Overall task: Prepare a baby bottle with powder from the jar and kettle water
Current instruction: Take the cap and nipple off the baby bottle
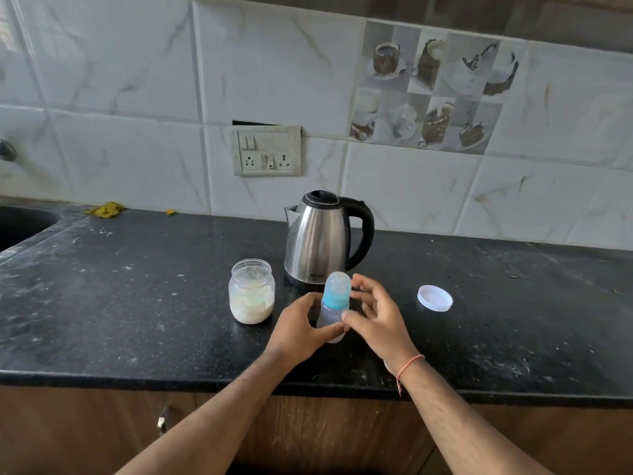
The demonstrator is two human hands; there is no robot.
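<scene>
You are looking at an open jar (251,292) of white powder sitting left of the steel kettle (320,238) on the black counter (137,303). Your left hand (298,329) is wrapping around the lower body of the baby bottle (334,306), holding it upright just in front of the kettle. Your right hand (376,311) is hovering beside its capped top, fingers spread, thumb touching the bottle. A white lid (435,298) is lying further right

Pale marbled wall tiles (137,80) with a switch plate (266,150), black speckled countertop (120,303), wooden cabinets (85,433) below.
</scene>
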